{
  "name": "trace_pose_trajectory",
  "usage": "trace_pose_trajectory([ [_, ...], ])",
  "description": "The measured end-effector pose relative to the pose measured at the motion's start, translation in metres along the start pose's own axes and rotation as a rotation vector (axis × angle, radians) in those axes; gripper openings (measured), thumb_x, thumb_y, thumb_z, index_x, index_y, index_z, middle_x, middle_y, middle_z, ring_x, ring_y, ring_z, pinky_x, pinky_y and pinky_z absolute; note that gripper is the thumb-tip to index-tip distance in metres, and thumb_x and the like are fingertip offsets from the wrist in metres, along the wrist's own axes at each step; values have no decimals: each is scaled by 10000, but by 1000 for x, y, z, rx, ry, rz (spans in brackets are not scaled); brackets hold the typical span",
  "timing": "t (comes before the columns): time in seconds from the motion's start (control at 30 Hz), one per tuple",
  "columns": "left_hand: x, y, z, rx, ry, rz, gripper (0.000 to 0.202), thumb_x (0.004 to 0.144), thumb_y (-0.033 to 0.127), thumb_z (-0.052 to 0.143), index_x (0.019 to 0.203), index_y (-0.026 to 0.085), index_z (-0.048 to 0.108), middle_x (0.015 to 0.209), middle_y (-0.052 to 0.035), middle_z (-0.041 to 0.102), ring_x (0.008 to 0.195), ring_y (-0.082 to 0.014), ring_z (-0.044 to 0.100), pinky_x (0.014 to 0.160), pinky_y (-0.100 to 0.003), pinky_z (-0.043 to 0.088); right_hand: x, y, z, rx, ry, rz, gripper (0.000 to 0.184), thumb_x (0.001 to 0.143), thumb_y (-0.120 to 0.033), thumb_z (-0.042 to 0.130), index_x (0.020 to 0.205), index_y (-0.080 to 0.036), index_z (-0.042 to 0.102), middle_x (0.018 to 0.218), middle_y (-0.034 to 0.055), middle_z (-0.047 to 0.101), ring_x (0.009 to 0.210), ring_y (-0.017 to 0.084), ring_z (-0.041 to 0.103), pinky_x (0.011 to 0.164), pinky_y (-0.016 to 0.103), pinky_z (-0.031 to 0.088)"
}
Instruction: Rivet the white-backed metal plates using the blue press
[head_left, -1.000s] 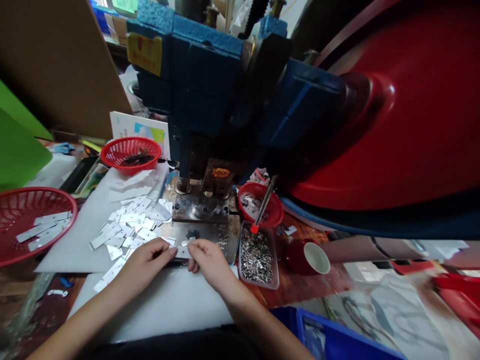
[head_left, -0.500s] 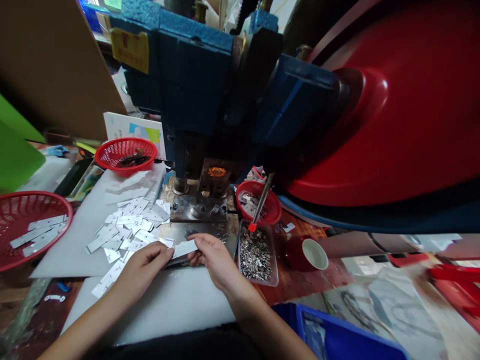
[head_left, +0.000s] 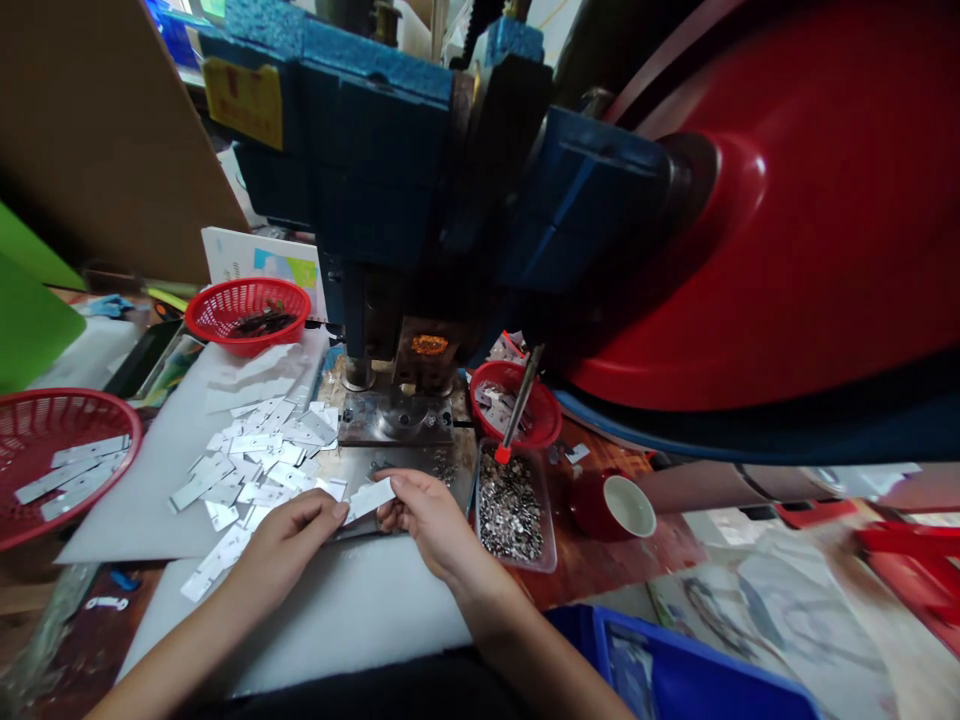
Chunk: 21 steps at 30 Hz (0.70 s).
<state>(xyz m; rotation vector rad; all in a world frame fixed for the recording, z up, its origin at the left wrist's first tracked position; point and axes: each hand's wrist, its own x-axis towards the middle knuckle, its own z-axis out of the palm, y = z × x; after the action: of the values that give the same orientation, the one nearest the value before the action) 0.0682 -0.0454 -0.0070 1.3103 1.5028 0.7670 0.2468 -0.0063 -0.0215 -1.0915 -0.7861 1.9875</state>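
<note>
A small white rectangular metal plate is held between my two hands, just in front of the press. My left hand pinches its left end between thumb and fingers. At the other end, my right hand grips it with the thumb on top and the fingers curled below. Just behind the hands is the steel die of the blue press. To the left, a heap of similar white plates is spread on white foam sheeting.
Red baskets stand at left, back left and right of the die. A clear tub of metal bits, with a red-tipped rod above it, sits beside a red mug. The large red flywheel overhangs the right; a blue bin is below.
The plate in my hands has tilted slightly, its right end staying higher. Both hands keep their grip, and the whole view has shifted a little.
</note>
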Motion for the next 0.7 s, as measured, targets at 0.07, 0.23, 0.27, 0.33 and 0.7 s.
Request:
trace_pose_trajectory([
  [0.07, 0, -1, 0, 5, -10, -4, 392, 800, 535, 503, 591, 205, 527, 629, 8, 489, 649, -169, 462, 613, -262, 358, 0, 0, 0, 7, -9, -1, 389, 699, -469, 688, 911, -144, 671, 593, -2, 616, 513, 96, 523, 539, 226, 371],
  [0.23, -1, -5, 0, -17, -20, -41, 391, 797, 547, 502, 605, 207, 521, 639, 1, 499, 664, -177, 464, 627, -267, 361, 1, 2, -1, -50, -13, -16, 414, 735, -490, 637, 955, -142, 671, 607, 2, 602, 523, 108, 522, 547, 238, 391],
  [0.27, -2, -5, 0, -32, -10, -52, 389, 792, 549, 508, 605, 208, 526, 641, -1, 510, 665, -179, 468, 627, -266, 364, 1, 2, -2, -118, 15, -59, 411, 749, -496, 617, 958, -147, 675, 632, 10, 606, 552, 118, 534, 564, 248, 405],
  [0.33, -2, -6, -1, -75, 15, -63, 377, 789, 543, 516, 613, 210, 535, 647, -1, 528, 668, -180, 474, 627, -262, 370, 1, 2, -4, -319, 102, -225, 389, 764, -492, 608, 961, -166, 688, 780, 46, 638, 715, 158, 580, 662, 282, 441],
  [0.7, -10, -18, -8, -326, 104, -75, 276, 789, 451, 596, 669, 203, 586, 686, 14, 547, 707, -159, 493, 659, -235, 387, 0, 4, 11, -337, -199, -137, 233, 719, -361, 677, 848, -169, 648, 678, -26, 554, 645, 109, 513, 653, 245, 396],
])
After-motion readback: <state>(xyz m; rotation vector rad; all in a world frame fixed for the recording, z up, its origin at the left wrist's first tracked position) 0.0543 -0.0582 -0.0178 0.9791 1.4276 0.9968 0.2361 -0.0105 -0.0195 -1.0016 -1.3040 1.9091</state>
